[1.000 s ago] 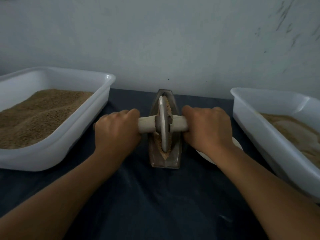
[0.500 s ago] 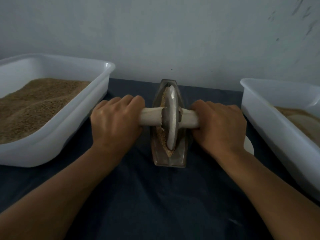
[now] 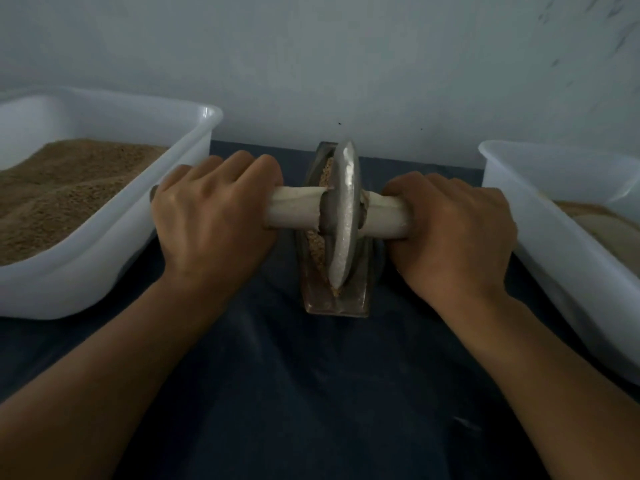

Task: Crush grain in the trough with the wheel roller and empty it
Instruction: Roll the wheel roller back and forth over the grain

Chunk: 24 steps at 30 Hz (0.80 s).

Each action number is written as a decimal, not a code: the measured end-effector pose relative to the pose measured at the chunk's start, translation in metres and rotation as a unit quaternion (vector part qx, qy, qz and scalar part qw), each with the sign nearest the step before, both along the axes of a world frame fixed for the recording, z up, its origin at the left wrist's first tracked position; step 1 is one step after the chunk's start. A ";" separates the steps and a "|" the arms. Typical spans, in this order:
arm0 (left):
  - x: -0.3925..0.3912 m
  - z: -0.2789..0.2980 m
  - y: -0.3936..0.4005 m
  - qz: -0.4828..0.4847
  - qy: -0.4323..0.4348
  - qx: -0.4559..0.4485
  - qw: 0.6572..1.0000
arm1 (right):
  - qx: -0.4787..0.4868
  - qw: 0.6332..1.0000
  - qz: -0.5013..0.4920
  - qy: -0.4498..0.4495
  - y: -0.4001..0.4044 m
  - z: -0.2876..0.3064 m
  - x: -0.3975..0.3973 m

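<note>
A narrow boat-shaped metal trough lies lengthwise on the dark cloth, with brown grain along its groove. The wheel roller, a grey disc on a pale wooden axle, stands upright in the groove. My left hand grips the axle's left end and my right hand grips its right end, fingers curled over the wood. The disc hides most of the grain and the trough's far tip.
A white plastic tub heaped with brown grain stands at the left. Another white tub with paler contents stands at the right. A wall rises just behind the trough. Dark cloth covers the table in front.
The wheel has rolled along the trough, its disc now covering the groove from the far tip to near the front. Both hands kept their grip and the camera drew closer.
</note>
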<state>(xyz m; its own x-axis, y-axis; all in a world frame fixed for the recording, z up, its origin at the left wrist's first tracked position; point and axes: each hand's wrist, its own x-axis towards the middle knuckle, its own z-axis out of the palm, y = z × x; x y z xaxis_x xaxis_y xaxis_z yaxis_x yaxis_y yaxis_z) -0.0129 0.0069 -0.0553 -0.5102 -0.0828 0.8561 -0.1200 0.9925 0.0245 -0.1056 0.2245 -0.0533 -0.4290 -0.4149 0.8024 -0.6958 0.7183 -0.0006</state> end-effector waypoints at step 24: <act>-0.021 -0.028 -0.010 -0.001 -0.057 0.017 0.998 | 0.063 0.998 -0.020 -0.004 -0.008 -0.017 -0.021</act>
<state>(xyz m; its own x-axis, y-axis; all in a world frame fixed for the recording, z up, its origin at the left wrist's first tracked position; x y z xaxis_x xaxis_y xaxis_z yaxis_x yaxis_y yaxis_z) -0.0340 -0.0028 -0.0831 -0.6047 -0.1100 0.7888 -0.1218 0.9915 0.0449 -0.1264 0.2167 -0.0699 -0.4544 -0.4937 0.7415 -0.6666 0.7406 0.0847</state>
